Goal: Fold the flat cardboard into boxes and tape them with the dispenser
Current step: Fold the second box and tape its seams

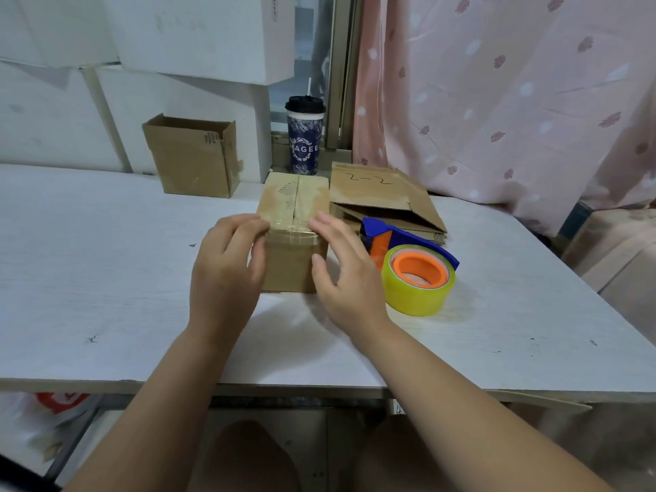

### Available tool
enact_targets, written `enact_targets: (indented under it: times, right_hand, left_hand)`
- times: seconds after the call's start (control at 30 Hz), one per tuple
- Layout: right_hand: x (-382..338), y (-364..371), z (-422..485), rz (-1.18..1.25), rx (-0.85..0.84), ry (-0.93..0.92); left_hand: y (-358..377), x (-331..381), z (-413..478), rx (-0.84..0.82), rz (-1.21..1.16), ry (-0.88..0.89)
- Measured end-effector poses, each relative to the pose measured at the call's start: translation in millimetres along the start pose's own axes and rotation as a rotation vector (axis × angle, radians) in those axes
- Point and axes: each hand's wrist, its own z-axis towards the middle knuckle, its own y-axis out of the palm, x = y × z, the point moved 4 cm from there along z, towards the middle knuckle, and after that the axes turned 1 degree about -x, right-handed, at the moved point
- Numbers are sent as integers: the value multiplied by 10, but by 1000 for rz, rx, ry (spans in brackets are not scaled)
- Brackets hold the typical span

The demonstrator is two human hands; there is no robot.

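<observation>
Grips (224,268) (346,278) astride box (291,243) (contact, seemingly)

There is only one view. The camera sits on the person's head and looks forward and down at the bench (106,278). It is close: both arms reach in from the bottom edge, and the left hand (227,275) and right hand (348,278) sit near the middle. The wide lens also catches the curtain (497,101) at the back right and the white boxes (198,33) at the back left.
</observation>
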Motion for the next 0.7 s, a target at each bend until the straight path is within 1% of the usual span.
enact_targets:
  times: [0.1, 0.2, 0.37, 0.43, 0.5, 0.6, 0.7]
  right_hand:
    - [5, 3, -16, 12, -2, -10]
    - [19, -23, -30, 25, 22, -17]
    - [35, -103, -52, 36, 195, -52]
    - [55, -121, -60, 38, 248, -70]
    - [89, -128, -58, 60, 282, -78]
    - [165, -136, -21, 144, 294, -22]
    - [212, -137, -6, 194, 281, 23]
  left_hand:
    - [2, -10, -30, 75, -11, -6]
    - [3, -8, -59, 101, 19, 14]
    - [-7, 86, -72, 113, 31, 95]
    - [-5, 103, -79, 93, 13, 91]
    - [-8, 72, -87, 32, -85, 16]
    - [-14, 0, -95, -71, -297, -118]
    - [-33, -49, -118, -45, -334, -179]
